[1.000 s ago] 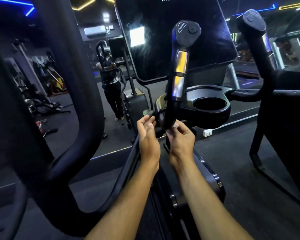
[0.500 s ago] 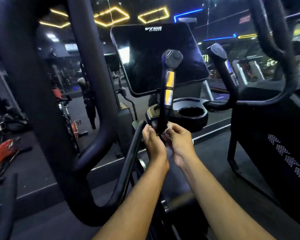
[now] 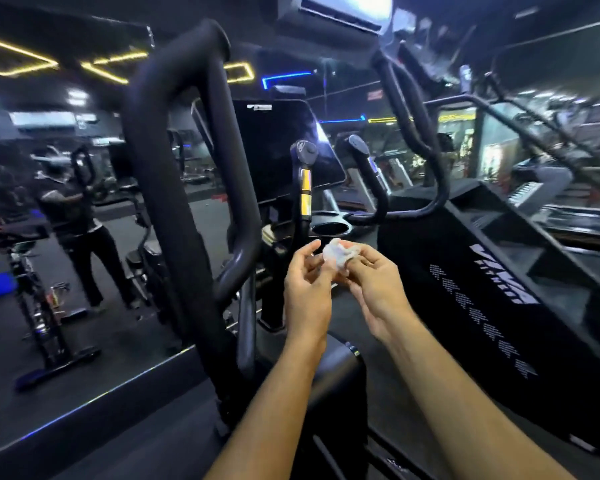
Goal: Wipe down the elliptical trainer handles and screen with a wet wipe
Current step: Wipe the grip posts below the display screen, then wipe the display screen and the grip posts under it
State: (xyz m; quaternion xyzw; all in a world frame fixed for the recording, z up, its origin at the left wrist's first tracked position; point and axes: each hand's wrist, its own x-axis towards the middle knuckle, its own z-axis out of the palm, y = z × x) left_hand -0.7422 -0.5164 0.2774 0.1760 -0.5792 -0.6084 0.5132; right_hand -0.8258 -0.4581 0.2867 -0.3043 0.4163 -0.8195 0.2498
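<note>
Dim gym floor behind: between the long handles, below the screen (image 3: 281, 150), my right hand (image 3: 371, 289) pinches the crumpled wet wipe (image 3: 338, 254), left hand (image 3: 307, 289) fingers loosely parted against it, seemingly refolding; next, likely the sensor handle (image 3: 305, 188).

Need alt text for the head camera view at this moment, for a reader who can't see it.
Two bare hands hold a crumpled white wet wipe in front of an elliptical trainer: right hand pinches it, left hand touches it. Beyond are the dark screen and a handle with metallic sensor strips.
</note>
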